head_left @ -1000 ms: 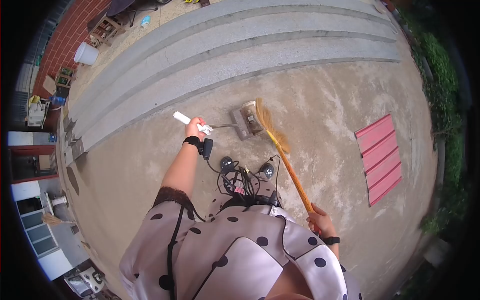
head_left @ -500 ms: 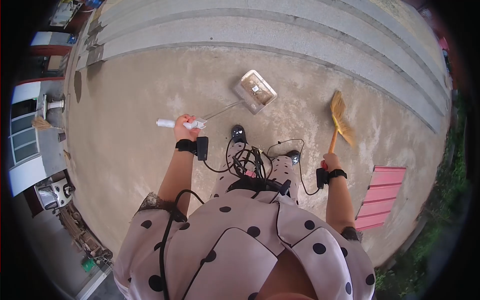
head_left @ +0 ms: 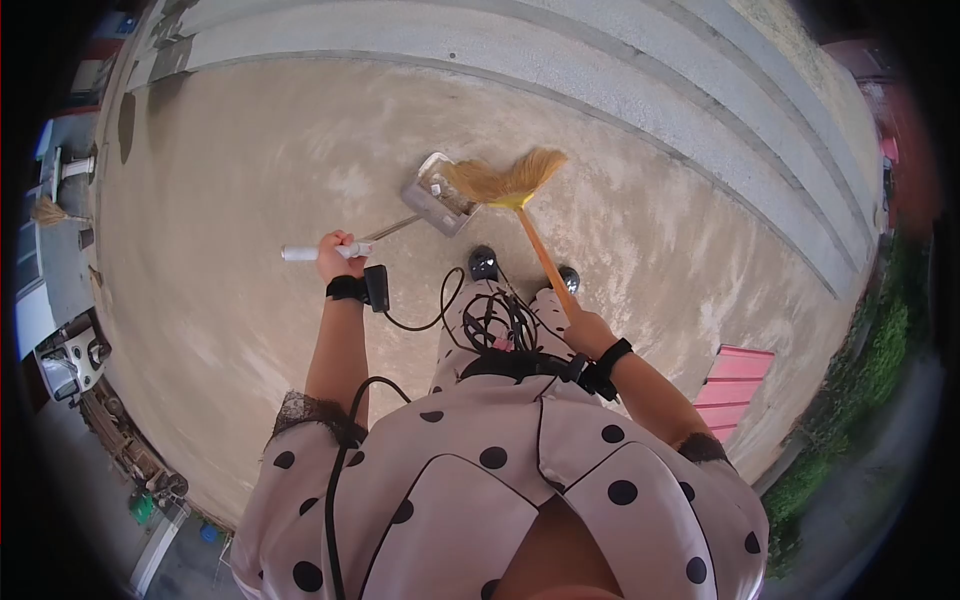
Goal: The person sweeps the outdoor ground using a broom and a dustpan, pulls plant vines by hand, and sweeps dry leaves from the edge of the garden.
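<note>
On the left side of the concrete ground [head_left: 250,330], left hand [head_left: 338,256] has the white grip [head_left: 300,253] of the long-handled dustpan [head_left: 432,213], fingers closed around it, grip end sticking out to the left. Thin metal rod [head_left: 392,229] runs from that grip, right and far, to the pan. Pan sits ahead of the feet, slightly left, open side up, tilted relative to the steps; small white piece [head_left: 437,189] inside plus some brownish debris. Can't tell if the pan's base is flat on the ground. Right hand [head_left: 590,332] is wrapped around the orange handle [head_left: 543,252] of the broom [head_left: 507,182], fingers curled shut on it; fingertips hidden under the hand. Handle slants far and left to a yellow binding, bristles fanned out both ways; left part of the fan overlaps the pan's right edge, right part is over bare concrete. Contact between bristles and pan floor: can't tell. Dark shoes [head_left: 483,263] are near the pan, black cables [head_left: 500,318] looped over the legs. Black straps on both wrists, small black box [head_left: 377,288] by the left one. Grey steps [head_left: 640,90] on the far side, pink ribbed sheet [head_left: 733,390] on the ground to the right, greenery [head_left: 840,400] past it.
</note>
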Tool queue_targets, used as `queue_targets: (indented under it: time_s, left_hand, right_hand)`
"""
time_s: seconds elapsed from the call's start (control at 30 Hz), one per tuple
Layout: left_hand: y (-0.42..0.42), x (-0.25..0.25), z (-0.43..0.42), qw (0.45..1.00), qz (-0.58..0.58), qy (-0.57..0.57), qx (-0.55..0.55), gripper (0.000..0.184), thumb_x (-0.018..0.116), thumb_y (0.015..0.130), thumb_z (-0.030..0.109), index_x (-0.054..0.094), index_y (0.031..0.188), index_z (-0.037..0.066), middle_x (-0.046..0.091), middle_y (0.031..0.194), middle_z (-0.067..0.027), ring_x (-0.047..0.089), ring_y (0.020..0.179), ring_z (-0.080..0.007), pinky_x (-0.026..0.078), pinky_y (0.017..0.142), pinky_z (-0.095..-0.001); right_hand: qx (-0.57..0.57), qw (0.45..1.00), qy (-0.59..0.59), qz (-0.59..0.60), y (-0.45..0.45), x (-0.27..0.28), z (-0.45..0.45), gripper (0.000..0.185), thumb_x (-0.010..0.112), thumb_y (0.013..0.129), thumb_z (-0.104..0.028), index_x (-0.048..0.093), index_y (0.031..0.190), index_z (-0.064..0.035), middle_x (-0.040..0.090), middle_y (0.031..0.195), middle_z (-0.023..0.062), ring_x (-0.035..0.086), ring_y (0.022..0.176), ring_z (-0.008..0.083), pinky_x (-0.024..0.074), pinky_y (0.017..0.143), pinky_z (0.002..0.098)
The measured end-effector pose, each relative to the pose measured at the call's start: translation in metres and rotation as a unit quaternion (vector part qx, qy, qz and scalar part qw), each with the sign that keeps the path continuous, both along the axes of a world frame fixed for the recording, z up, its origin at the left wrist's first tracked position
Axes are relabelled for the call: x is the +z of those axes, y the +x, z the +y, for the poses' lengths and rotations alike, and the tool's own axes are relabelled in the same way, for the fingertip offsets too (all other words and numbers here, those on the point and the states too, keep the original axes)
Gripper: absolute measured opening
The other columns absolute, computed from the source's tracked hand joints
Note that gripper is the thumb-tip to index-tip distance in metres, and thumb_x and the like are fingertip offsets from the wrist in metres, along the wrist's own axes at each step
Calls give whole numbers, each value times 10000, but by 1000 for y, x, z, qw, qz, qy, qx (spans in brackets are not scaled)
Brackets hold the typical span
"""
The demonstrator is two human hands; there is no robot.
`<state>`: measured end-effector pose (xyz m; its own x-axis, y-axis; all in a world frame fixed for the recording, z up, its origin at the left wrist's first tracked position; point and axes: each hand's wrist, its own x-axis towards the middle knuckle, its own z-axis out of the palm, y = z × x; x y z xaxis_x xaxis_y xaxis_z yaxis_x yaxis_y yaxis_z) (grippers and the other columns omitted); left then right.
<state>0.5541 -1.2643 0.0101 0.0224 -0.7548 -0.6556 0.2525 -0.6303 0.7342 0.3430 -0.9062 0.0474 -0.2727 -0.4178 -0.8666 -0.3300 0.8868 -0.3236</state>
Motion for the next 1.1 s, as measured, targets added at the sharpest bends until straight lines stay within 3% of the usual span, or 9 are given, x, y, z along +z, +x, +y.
queue_targets:
  time_s: [0.17, 0.23, 0.3, 0.43, 0.6, 0.67, 0.77, 0.9, 1.1]
  left_hand:
    - [28, 1, 3, 999, -23, 21, 43, 35, 461, 668, 103, 447, 695, 86, 416, 609, -35, 434, 613, -181, 425, 560, -451]
    - [45, -6, 3, 998, 0, 8, 69, 40, 459, 664, 124, 440, 697, 110, 439, 631, -19, 476, 706, -193, 454, 637, -548]
    - [54, 6, 5, 994, -1, 18, 109, 34, 459, 667, 114, 439, 692, 102, 425, 611, -23, 460, 672, -184, 452, 632, -521]
    - [76, -5, 8, 987, -1, 23, 157, 23, 456, 673, 99, 438, 687, 94, 408, 584, -24, 446, 656, -179, 442, 632, -504]
    - [61, -17, 2, 982, 13, 8, 189, 22, 450, 678, 94, 448, 698, 87, 418, 631, -30, 450, 695, -185, 423, 671, -527]
    - [59, -16, -7, 983, 3, 8, 185, 27, 448, 678, 93, 451, 704, 88, 422, 649, -34, 451, 704, -184, 422, 669, -526]
    - [62, -14, -20, 983, 18, 9, 185, 34, 449, 675, 95, 450, 706, 83, 428, 652, -39, 449, 692, -187, 426, 655, -515]
    - [69, -27, -21, 984, 25, 16, 178, 41, 455, 669, 98, 442, 708, 96, 422, 629, -33, 446, 657, -180, 441, 631, -511]
    - [95, -28, -2, 975, 46, 26, 215, 27, 472, 669, 91, 463, 693, 82, 430, 626, -38, 448, 638, -186, 417, 582, -444]
  right_hand:
    - [-135, 987, -20, -85, -61, 61, 17, 657, 481, 746, -124, 233, 1353, -91, 492, 609, 84, 481, 445, 152, 412, 422, 278]
    - [-144, 986, -20, -78, -87, 73, 17, 643, 482, 760, -126, 239, 1355, -99, 477, 606, 65, 484, 439, 142, 413, 412, 275]
    - [-219, 971, -16, -92, -109, 83, 1, 636, 478, 770, -115, 237, 1359, -108, 452, 594, 38, 473, 424, 127, 410, 397, 265]
    - [-239, 966, -92, -48, -140, 12, -69, 603, 444, 764, -76, 244, 1332, -39, 418, 575, 41, 442, 366, 145, 355, 326, 281]
    - [-109, 994, -19, -12, -107, -93, -179, 167, 420, 759, -53, 483, 860, 63, 524, 499, 129, 534, 393, 230, 403, 331, 320]
    - [160, 984, -37, 66, -47, -132, -159, 507, 442, 730, -54, 308, 1188, 116, 567, 621, 224, 586, 514, 307, 470, 468, 354]
    - [120, 991, 16, 50, -2, -83, -124, 669, 428, 730, -93, 134, 1300, 95, 587, 754, 267, 591, 691, 390, 467, 610, 419]
    - [14, 994, -20, -111, -19, -10, -117, 585, 441, 754, -62, 274, 1313, -15, 517, 636, 116, 518, 437, 188, 421, 391, 297]
    - [-77, 995, -21, -56, -87, 51, -109, 601, 530, 785, -110, 300, 1339, -139, 464, 623, 36, 446, 408, 108, 379, 364, 249]
